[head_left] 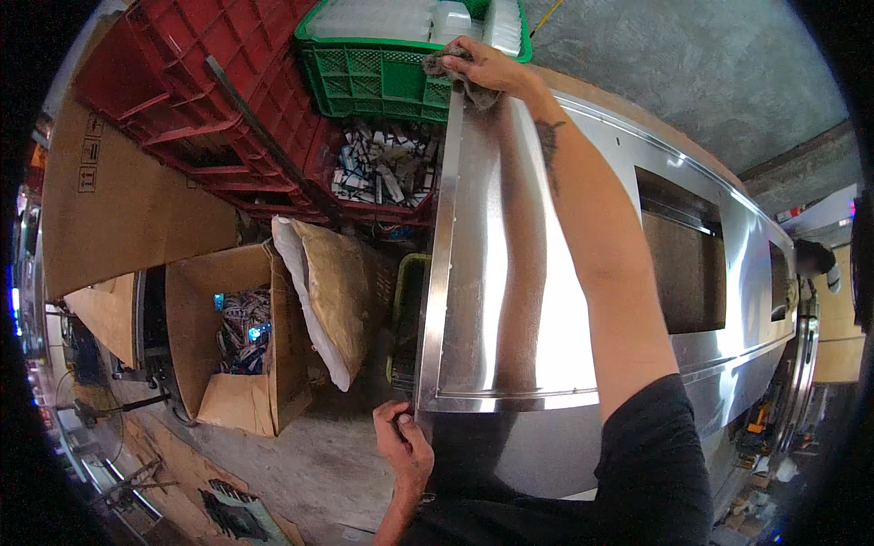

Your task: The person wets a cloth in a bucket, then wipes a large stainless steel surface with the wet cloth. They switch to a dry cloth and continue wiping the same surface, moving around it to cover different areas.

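A large shiny stainless steel panel (528, 309) with a raised rim and rectangular cut-outs lies in front of me. My right arm reaches across it to the far left corner. There my right hand (487, 71) is closed on a grey, dirty rag (475, 93), which lies against the rim. My left hand (405, 446) is beside the near left corner of the panel, its fingers curled in. Whether those fingers hold anything is hidden.
Behind the far corner, a green crate (364, 84) holds clear plastic containers. Left of the panel stand a red crate (209, 100) with small metal pieces, an open cardboard box (296, 382) of small parts and a tan sack (341, 282). Another person (813, 261) is at far right.
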The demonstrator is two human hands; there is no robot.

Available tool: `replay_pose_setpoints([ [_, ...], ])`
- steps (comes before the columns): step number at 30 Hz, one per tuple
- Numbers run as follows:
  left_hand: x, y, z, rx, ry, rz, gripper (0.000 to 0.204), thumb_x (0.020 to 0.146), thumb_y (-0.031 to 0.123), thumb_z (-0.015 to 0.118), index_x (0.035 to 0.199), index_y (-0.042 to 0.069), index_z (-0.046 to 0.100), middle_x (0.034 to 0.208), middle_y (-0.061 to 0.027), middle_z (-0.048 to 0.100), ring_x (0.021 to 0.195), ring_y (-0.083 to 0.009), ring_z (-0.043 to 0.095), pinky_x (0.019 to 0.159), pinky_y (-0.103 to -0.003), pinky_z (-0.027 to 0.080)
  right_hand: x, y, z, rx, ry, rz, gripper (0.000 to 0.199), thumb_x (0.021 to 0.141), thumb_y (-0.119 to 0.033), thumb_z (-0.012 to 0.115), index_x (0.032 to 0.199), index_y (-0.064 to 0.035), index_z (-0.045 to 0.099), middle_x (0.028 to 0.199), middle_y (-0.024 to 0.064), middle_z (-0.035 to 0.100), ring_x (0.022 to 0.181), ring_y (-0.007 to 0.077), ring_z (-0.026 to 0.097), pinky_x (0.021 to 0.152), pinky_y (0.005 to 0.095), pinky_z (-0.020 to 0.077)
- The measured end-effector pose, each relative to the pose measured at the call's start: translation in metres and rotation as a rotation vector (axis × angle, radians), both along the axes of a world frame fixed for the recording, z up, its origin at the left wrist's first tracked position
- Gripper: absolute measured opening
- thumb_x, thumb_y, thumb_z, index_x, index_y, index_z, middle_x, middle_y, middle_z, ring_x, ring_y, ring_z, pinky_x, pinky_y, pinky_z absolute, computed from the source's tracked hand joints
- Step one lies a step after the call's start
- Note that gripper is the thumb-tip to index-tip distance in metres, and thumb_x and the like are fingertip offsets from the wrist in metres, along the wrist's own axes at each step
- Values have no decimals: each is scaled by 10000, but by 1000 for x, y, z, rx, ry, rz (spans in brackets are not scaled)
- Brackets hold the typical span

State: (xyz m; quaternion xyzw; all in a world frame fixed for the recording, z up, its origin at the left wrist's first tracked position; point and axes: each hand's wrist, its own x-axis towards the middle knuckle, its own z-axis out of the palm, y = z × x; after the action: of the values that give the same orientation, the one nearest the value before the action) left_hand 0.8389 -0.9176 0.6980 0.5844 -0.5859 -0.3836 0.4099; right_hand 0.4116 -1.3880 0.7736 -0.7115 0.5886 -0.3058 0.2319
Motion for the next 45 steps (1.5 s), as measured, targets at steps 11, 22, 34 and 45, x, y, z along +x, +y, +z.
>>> replay_pose_setpoints([
  [11,1,3,-2,15,52,-20,173,1065,95,536,1154,-35,606,1109,-206,608,997,-344,631,907,-441,509,-27,38,19,-179,-817,-314,394,1107,-159,644,1486,-128,542,1275,60,683,1072,185,651,987,385,569],
  [22,-3,1,-8,-150,10,18,185,1026,46,537,1181,-46,580,1127,-216,585,1060,-370,608,987,-460,480,12,250,98,-74,-1027,-291,424,1123,-181,610,1504,-23,508,1222,69,693,1092,178,697,949,378,616],
  [34,0,2,-29,-202,96,83,220,1078,114,547,1218,-56,545,1130,-213,587,1004,-328,604,916,-415,499,110,578,105,176,-1140,-380,515,1087,-160,675,1548,-23,493,1271,97,682,1097,177,700,957,338,618],
  [45,7,-9,-35,-335,-82,102,212,1076,110,536,1202,-54,583,1099,-222,625,943,-362,618,867,-443,497,94,535,114,-38,-1212,-565,381,1038,-373,762,1257,-110,594,1070,55,677,842,123,660,664,300,577],
])
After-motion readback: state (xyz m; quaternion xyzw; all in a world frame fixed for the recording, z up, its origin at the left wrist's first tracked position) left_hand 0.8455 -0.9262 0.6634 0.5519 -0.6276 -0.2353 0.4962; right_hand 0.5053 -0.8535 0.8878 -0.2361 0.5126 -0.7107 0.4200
